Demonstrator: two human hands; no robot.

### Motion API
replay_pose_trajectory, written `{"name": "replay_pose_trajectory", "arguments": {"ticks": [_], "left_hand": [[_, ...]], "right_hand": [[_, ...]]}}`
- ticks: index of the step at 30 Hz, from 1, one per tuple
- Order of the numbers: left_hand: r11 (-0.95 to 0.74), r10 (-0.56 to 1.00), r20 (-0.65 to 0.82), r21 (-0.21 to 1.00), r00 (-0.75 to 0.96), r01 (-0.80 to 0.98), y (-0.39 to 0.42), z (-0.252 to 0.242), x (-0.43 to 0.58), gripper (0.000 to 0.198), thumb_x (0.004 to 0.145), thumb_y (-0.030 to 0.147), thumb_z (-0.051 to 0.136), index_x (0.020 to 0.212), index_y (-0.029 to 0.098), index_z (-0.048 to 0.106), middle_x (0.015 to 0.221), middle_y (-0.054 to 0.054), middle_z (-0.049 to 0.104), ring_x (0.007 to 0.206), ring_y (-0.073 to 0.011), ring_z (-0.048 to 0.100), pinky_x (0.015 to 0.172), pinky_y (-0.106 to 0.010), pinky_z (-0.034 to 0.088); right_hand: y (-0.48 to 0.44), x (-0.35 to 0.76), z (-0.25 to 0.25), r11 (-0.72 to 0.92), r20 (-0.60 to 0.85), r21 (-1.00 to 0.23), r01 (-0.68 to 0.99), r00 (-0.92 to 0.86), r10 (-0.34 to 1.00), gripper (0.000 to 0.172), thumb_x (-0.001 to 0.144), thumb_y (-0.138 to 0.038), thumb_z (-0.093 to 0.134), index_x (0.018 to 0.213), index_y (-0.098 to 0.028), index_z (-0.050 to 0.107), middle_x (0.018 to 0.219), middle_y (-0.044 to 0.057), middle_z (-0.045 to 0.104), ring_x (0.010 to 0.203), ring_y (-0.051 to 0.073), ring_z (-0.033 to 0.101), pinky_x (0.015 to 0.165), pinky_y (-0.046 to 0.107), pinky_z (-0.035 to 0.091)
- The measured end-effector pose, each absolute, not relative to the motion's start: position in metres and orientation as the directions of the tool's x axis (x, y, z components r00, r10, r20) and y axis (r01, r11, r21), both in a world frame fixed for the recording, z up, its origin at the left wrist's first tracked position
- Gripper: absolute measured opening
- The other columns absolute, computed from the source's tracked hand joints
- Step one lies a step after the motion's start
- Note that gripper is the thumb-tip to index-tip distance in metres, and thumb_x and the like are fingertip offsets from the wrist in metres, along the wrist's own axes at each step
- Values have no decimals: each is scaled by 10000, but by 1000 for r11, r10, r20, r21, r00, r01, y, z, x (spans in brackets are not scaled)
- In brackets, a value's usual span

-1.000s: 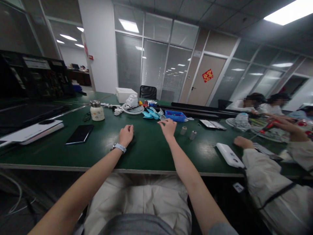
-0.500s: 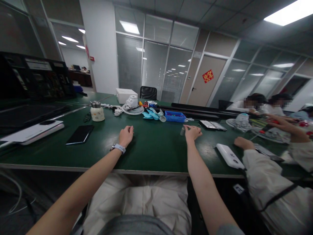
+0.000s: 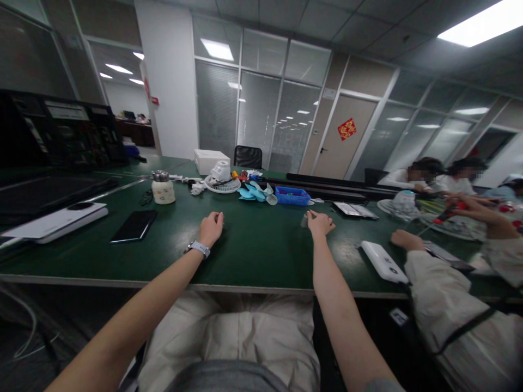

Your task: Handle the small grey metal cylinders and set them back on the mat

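Note:
Above the green tabletop (image 3: 253, 256), my left hand (image 3: 211, 227) is closed, thumb and fingers pressed together. Whatever it may hold is too small to make out. My right hand (image 3: 320, 223) pinches a small grey cylinder-shaped piece (image 3: 304, 220) near the table surface. The fingers partly cover that piece, so its exact kind is unclear. Both hands are well apart. Nearest beyond them lie light-blue fan blades (image 3: 252, 191) and a blue plastic basket (image 3: 292, 196) with small items in it.
A black phone (image 3: 134, 226) and a cream jar (image 3: 163, 191) are on the left. A white fan part (image 3: 223, 184) lies at the back. On the right is a white device (image 3: 383, 261), beside a co-worker's sleeve (image 3: 439, 280); that co-worker's hand holds a red-handled screwdriver (image 3: 443, 216).
My hands stay almost in place, the right one shifting very slightly. At the right, the co-worker's hand and screwdriver have moved a little.

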State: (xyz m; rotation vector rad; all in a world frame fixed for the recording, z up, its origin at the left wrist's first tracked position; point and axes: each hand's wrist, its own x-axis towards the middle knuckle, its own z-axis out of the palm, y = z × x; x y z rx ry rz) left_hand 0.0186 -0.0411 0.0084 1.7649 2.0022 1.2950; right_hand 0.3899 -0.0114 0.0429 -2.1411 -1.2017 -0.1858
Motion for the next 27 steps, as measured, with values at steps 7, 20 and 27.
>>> {"name": "replay_pose_trajectory", "arguments": {"ticks": [7, 20, 27], "left_hand": [[-81, 875, 395, 690, -280, 720, -39, 7, 18, 372, 907, 434, 381, 1008, 177, 630, 819, -71, 718, 814, -215, 646, 728, -292, 429], [-60, 880, 373, 699, -293, 712, -41, 10, 19, 343, 905, 410, 397, 1015, 181, 627, 826, -67, 716, 796, -216, 642, 715, -300, 430], [-151, 870, 435, 684, -233, 714, -43, 10, 22, 370, 871, 471, 459, 995, 185, 660, 857, -80, 701, 852, -220, 601, 760, -317, 437]], "right_hand": [[-31, 397, 51, -434, 287, -469, 769, 597, 749, 622, 844, -320, 589, 1422, -254, 369, 1225, 187, 550, 1116, 295, 562, 929, 436, 389], [-49, 382, 70, -470, 103, -451, 759, 567, 817, 700, 587, -345, 826, 1204, -165, 549, 1179, 198, 608, 1113, 332, 584, 869, 432, 482], [-55, 290, 54, 74, 348, -400, 914, 77, 934, 770, 693, -395, 754, 1337, -181, 392, 1073, 124, 670, 1019, 256, 637, 888, 366, 466]]}}
